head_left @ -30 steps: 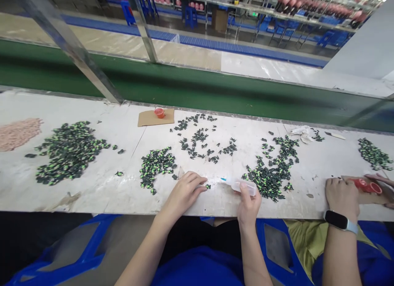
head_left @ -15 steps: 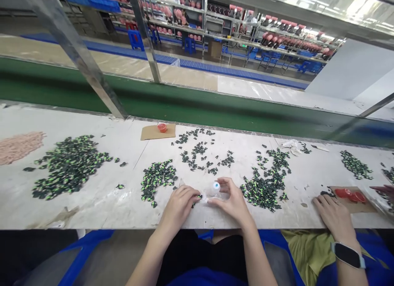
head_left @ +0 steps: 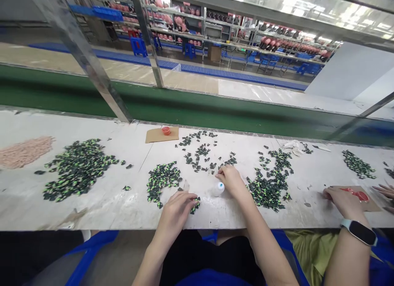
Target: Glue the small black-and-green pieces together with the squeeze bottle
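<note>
My left hand [head_left: 178,210] is near the table's front edge, its fingers closed on a small black-and-green piece [head_left: 195,205] that shows past the fingertips. Farther forward, my right hand [head_left: 230,180] has thumb and fingers bent together low over the table, by the scattered small black pieces [head_left: 203,149]. Whatever lies between those fingertips is too small to make out. A white squeeze bottle with a blue tip [head_left: 218,189] stands just under the right wrist, out of my grip. A heap of black-and-green pieces [head_left: 163,179] lies left of my hands, and another heap [head_left: 267,191] to the right.
A red cup [head_left: 166,130] sits on cardboard [head_left: 154,135] at the back. Far left are a larger black-and-green heap [head_left: 76,167] and a pinkish pile [head_left: 26,151]. At right, a co-worker's hand [head_left: 344,199] rests by red cups on cardboard. A metal post [head_left: 104,86] rises at the back edge.
My right hand has left the white bottle, which now stands upright, and reached forward to the small black pieces. My left hand stays close to its place with the black-and-green piece.
</note>
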Tool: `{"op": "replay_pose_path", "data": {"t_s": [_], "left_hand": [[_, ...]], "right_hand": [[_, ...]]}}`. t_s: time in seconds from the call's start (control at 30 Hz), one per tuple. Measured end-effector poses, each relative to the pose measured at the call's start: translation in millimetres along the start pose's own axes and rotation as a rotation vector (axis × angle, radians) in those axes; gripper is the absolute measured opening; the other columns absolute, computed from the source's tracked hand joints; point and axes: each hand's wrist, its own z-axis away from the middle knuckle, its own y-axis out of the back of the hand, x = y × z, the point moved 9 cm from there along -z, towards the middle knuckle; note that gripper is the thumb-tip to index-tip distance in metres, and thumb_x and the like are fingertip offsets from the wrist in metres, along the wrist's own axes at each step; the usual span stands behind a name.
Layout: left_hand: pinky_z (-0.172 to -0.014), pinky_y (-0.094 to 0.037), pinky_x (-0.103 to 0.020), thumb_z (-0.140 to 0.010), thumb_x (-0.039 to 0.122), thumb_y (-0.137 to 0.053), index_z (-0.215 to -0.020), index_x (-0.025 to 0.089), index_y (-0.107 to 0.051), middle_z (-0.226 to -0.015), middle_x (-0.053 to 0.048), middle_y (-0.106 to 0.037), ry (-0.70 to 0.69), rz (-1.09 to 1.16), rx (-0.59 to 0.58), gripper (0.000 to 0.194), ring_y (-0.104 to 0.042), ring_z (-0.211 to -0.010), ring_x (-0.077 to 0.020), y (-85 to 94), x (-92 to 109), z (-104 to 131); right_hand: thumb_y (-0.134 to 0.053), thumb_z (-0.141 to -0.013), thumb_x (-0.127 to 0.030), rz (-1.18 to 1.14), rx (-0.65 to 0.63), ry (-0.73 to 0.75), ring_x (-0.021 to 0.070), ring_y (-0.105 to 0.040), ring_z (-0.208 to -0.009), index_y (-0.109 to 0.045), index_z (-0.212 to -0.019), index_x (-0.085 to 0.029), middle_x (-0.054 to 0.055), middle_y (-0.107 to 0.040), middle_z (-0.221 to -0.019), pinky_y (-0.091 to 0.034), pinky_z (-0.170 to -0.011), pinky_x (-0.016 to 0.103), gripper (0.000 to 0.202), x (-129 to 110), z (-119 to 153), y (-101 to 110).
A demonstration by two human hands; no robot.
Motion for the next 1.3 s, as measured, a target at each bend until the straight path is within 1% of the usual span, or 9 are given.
{"op": "replay_pose_path", "data": {"t_s": [0.1, 0.23, 0.4, 0.5, 0.6, 0.73, 0.9, 1.07, 1.3], "left_hand": [[-0.068, -0.055, -0.028, -0.086, 0.024, -0.059, -0.085, 0.021, -0.068, -0.079, -0.002, -0.072, 0.011, 0.040, 0.019, 0.009, -0.067, -0.076, -0.0180, 1.8, 4, -1], [-0.069, -0.055, -0.028, -0.086, 0.023, -0.060, -0.089, 0.021, -0.069, -0.083, -0.004, -0.072, 0.047, 0.091, 0.051, 0.010, -0.067, -0.079, -0.0183, 3.0, 13, -5], [-0.071, -0.054, -0.029, -0.087, 0.020, -0.060, -0.091, 0.021, -0.070, -0.082, -0.004, -0.072, 0.049, 0.149, 0.082, 0.011, -0.066, -0.079, -0.0180, 0.0, 36, -11], [-0.070, -0.054, -0.029, -0.086, 0.018, -0.061, -0.092, 0.021, -0.070, -0.082, -0.004, -0.072, 0.020, 0.175, 0.081, 0.010, -0.066, -0.079, -0.0175, -6.3, 52, -15], [-0.070, -0.054, -0.029, -0.086, 0.016, -0.062, -0.092, 0.020, -0.070, -0.082, -0.004, -0.072, -0.027, 0.191, 0.069, 0.011, -0.066, -0.079, -0.0175, -13.4, 67, -19], [-0.071, -0.054, -0.028, -0.085, 0.013, -0.062, -0.096, 0.020, -0.069, -0.084, -0.004, -0.072, -0.078, 0.180, 0.053, 0.014, -0.066, -0.081, -0.0168, -19.6, 80, -21], [-0.070, -0.055, -0.029, -0.086, 0.013, -0.062, -0.096, 0.020, -0.069, -0.083, -0.004, -0.072, -0.081, 0.147, 0.052, 0.014, -0.065, -0.081, -0.0174, -20.6, 85, -20], [-0.070, -0.054, -0.028, -0.085, 0.011, -0.063, -0.096, 0.020, -0.070, -0.083, -0.004, -0.072, -0.088, 0.146, 0.061, 0.016, -0.065, -0.080, -0.0168, -20.2, 87, -19], [-0.070, -0.055, -0.029, -0.086, 0.012, -0.062, -0.096, 0.020, -0.070, -0.082, -0.004, -0.072, -0.062, 0.155, 0.061, 0.015, -0.065, -0.081, -0.0178, -23.6, 86, -21]], "right_hand": [[-0.060, -0.082, -0.009, 0.011, 0.019, -0.027, 0.0225, -0.064, -0.089, -0.071, -0.083, -0.013, 0.012, -0.069, -0.086, -0.047, -0.083, 0.031, 0.011, 5, 2, 4], [-0.048, -0.089, -0.012, -0.022, 0.076, -0.066, 0.0204, -0.064, -0.088, -0.069, -0.103, -0.015, 0.012, -0.069, -0.096, -0.047, -0.083, 0.031, 0.025, 19, 21, 23], [-0.054, -0.087, -0.034, -0.565, 0.177, -0.115, 0.0164, -0.064, -0.067, -0.071, -0.089, -0.018, 0.007, -0.071, -0.087, -0.051, -0.069, 0.030, 0.024, 42, 65, 48], [-0.068, -0.075, -0.046, -0.846, 0.183, -0.184, 0.0166, -0.063, -0.064, -0.073, -0.081, -0.017, 0.006, -0.071, -0.077, -0.052, -0.063, 0.030, 0.029, 47, 87, 48], [-0.076, -0.068, -0.045, -0.993, 0.213, -0.232, 0.0160, -0.063, -0.062, -0.075, -0.081, -0.018, 0.004, -0.071, -0.070, -0.053, -0.062, 0.030, 0.030, 42, 102, 45], [-0.076, -0.070, -0.038, -1.039, 0.244, -0.199, 0.0148, -0.063, -0.060, -0.077, -0.084, -0.020, 0.004, -0.071, -0.068, -0.054, -0.061, 0.029, 0.023, 27, 113, 44], [-0.076, -0.071, -0.034, -1.105, 0.281, -0.151, 0.0144, -0.064, -0.064, -0.075, -0.079, -0.021, 0.003, -0.071, -0.072, -0.054, -0.060, 0.026, 0.015, 18, 119, 42], [-0.075, -0.072, -0.038, -1.124, 0.311, -0.161, 0.0146, -0.063, -0.065, -0.074, -0.081, -0.021, 0.003, -0.070, -0.073, -0.055, -0.060, 0.026, 0.020, 20, 118, 38], [-0.069, -0.078, -0.043, -1.066, 0.379, -0.128, 0.0112, -0.059, -0.054, -0.072, -0.074, -0.019, 0.001, -0.065, -0.063, -0.052, -0.054, 0.023, 0.024, 15, 116, 41]]}}
